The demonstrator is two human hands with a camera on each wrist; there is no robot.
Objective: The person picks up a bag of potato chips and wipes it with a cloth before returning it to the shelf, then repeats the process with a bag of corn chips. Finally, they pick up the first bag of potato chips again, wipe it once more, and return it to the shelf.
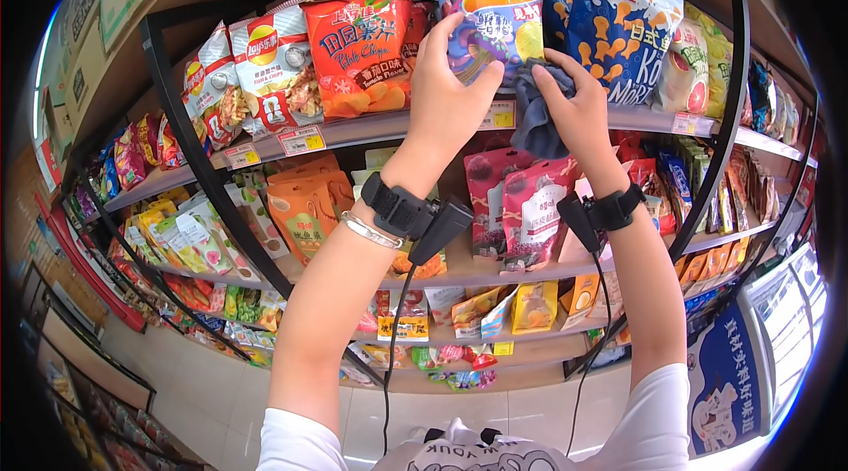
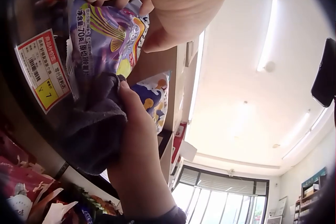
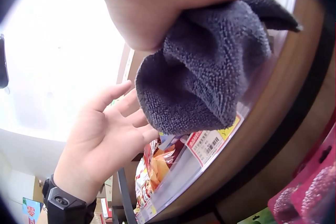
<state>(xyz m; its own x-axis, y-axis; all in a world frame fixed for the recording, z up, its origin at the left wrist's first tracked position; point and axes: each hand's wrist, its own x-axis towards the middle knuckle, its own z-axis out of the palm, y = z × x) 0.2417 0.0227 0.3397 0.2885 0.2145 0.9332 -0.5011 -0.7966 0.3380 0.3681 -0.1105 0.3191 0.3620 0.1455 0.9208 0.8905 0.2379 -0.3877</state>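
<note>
A purple-and-blue bag of chips (image 1: 508, 7) stands upright on the upper shelf. My left hand (image 1: 449, 96) lies against its front left side, fingers and thumb spread. From the right wrist view, the palm of that hand shows with its fingers extended toward the shelf. My right hand (image 1: 579, 109) grips a bunched dark grey cloth (image 1: 537, 113) at the bag's lower right corner. Close up, the cloth (image 3: 205, 71) looks like fluffy towelling and hangs in folds below the hand. In the left wrist view the cloth overlaps the bag's lower end.
Red tomato chips (image 1: 358, 52) and white chip bags (image 1: 269, 65) stand to the left, a blue snack bag (image 1: 618, 30) to the right. Price tags (image 1: 302, 141) line the shelf edge. Pink pouches (image 1: 534, 211) fill the shelf below. Black uprights (image 1: 720, 153) frame the rack.
</note>
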